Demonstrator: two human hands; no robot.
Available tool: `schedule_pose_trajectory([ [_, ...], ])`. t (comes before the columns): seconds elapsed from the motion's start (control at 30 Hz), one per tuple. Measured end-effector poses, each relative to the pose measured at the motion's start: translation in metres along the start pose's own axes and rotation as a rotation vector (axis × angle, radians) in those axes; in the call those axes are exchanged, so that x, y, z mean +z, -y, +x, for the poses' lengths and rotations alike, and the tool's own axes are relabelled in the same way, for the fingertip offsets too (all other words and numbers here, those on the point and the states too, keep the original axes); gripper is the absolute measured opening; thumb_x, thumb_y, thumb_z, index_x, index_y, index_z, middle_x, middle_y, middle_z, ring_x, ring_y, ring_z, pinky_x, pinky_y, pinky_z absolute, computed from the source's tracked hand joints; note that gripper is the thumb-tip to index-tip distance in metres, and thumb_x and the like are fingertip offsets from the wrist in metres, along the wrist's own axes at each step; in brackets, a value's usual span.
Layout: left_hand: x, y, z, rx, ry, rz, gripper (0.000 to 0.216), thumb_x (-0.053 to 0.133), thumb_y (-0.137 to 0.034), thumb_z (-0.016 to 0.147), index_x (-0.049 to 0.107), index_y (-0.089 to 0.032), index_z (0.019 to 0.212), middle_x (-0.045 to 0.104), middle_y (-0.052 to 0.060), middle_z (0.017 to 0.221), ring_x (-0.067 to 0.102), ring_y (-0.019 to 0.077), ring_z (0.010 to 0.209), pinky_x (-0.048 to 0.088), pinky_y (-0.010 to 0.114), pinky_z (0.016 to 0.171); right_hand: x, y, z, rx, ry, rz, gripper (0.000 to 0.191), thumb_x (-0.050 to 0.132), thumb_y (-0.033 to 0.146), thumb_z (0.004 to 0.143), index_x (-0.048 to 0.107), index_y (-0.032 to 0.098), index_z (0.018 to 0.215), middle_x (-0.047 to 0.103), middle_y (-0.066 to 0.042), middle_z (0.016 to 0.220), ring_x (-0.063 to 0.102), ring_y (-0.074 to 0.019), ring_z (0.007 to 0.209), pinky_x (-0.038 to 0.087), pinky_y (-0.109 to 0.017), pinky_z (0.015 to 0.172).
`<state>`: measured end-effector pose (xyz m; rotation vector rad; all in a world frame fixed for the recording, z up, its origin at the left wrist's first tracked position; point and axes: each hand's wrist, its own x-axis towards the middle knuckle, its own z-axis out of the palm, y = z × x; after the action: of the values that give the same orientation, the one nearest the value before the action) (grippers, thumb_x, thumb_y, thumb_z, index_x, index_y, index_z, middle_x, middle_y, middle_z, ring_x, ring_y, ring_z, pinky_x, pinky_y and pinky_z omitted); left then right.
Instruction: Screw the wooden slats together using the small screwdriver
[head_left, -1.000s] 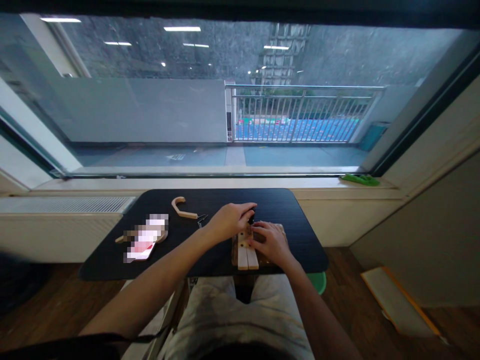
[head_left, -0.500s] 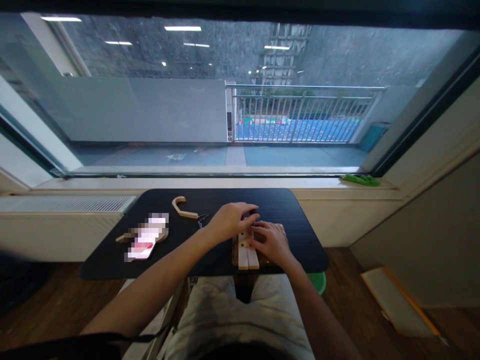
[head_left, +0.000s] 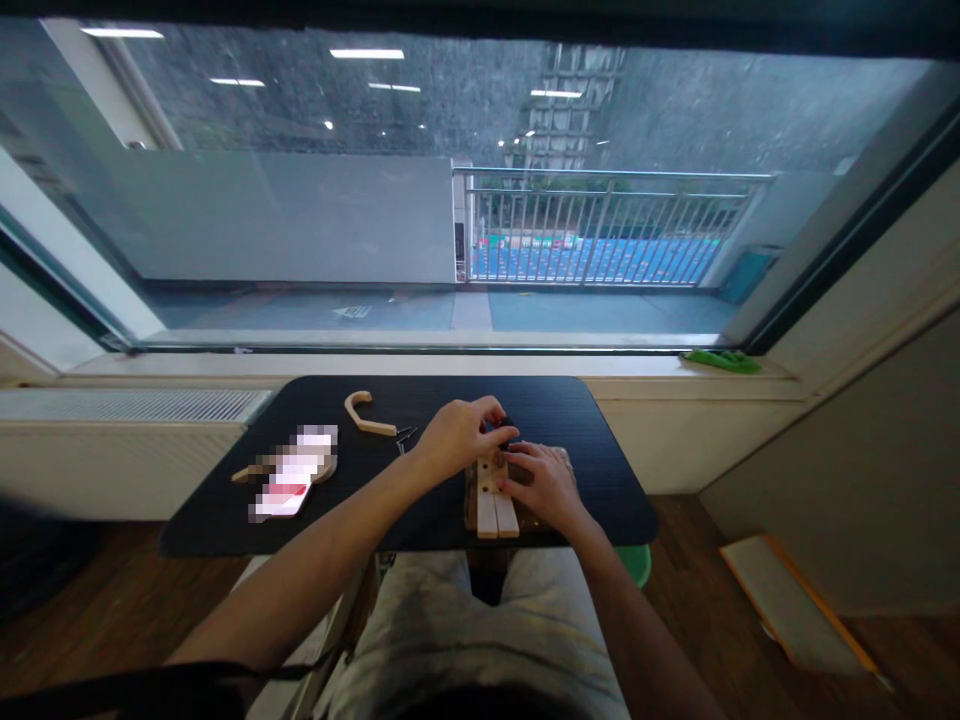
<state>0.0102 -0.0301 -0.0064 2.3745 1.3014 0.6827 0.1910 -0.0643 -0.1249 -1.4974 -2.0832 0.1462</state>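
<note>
Strips [head_left: 497, 515] of pale wood lie side by side at the near edge of the dark counter [head_left: 611, 500], right of its middle, on top of a brown block [head_left: 471, 512]; dark holes show along the left one. The left hand [head_left: 469, 435] reaches in over the far end of the strips, its thumb and curled forefinger closed around a small black piece [head_left: 507, 422], most of which is hidden by the fingers. The right hand [head_left: 541, 482] lies palm down over the block, its fingers spread and touching the strips from the right; whether it grips them cannot be told. Left of the left hand are a few screws [head_left: 405, 440], just beside the end of a wooden hook [head_left: 358, 418] on the far part of the counter. Farther left, a phone [head_left: 292, 485], blurred by pixels, overlaps pale wooden pieces [head_left: 328, 468]. Beyond the counter, a green cloth [head_left: 720, 360] lies at the right end of the sill [head_left: 420, 366], under a wide window, and a radiator [head_left: 135, 408] stands to the left.
</note>
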Motion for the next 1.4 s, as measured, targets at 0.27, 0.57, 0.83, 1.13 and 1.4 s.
schedule_pose_trajectory([
  [0.27,0.0009,-0.0008,-0.0017,-0.004,0.013,0.0,0.021,0.067,-0.037,0.086,0.072,-0.018,0.091,0.075,0.002,0.077,0.066,0.0155,0.067,0.045,0.024,0.062,0.0002,-0.0018,0.0003,-0.014,0.0,0.007,0.03,0.073,0.041,0.083,0.074,0.03,0.111,0.069,-0.006,0.122,0.061,-0.0266,0.113,0.044,-0.043,0.098],
  [0.57,0.0014,0.001,-0.0011,0.044,0.031,-0.011,0.023,0.063,-0.033,0.089,0.075,-0.018,0.102,0.078,0.003,0.09,0.069,0.0165,0.073,0.049,0.025,0.069,0.0026,-0.0033,-0.0001,-0.013,0.0,0.024,0.03,0.072,0.041,0.083,0.074,0.031,0.111,0.068,-0.006,0.124,0.06,-0.0276,0.114,0.043,-0.045,0.099],
  [0.83,0.0025,0.0036,-0.0011,0.066,0.026,-0.012,0.026,0.06,-0.033,0.09,0.076,-0.02,0.106,0.079,0.004,0.09,0.069,0.0164,0.07,0.05,0.024,0.068,0.0003,-0.0002,0.0,-0.01,0.001,0.008,0.029,0.074,0.039,0.082,0.074,0.03,0.11,0.068,-0.006,0.124,0.061,-0.0275,0.114,0.044,-0.045,0.099],
  [1.13,0.0022,0.0053,-0.0021,0.073,0.037,0.025,0.03,0.055,-0.033,0.092,0.075,-0.019,0.11,0.078,0.005,0.088,0.068,0.0174,0.069,0.048,0.025,0.067,-0.0015,0.0012,-0.0005,0.005,0.01,0.01,0.03,0.073,0.04,0.083,0.074,0.031,0.111,0.068,-0.006,0.124,0.06,-0.0271,0.115,0.043,-0.045,0.1],
  [1.4,-0.0002,0.0028,-0.0029,0.078,0.044,0.068,0.033,0.05,-0.034,0.092,0.074,-0.019,0.111,0.076,0.004,0.081,0.067,0.0164,0.066,0.046,0.024,0.064,-0.0021,0.0017,-0.0001,0.016,0.007,0.013,0.03,0.074,0.04,0.082,0.074,0.031,0.111,0.068,-0.006,0.124,0.06,-0.0278,0.115,0.043,-0.046,0.101],
])
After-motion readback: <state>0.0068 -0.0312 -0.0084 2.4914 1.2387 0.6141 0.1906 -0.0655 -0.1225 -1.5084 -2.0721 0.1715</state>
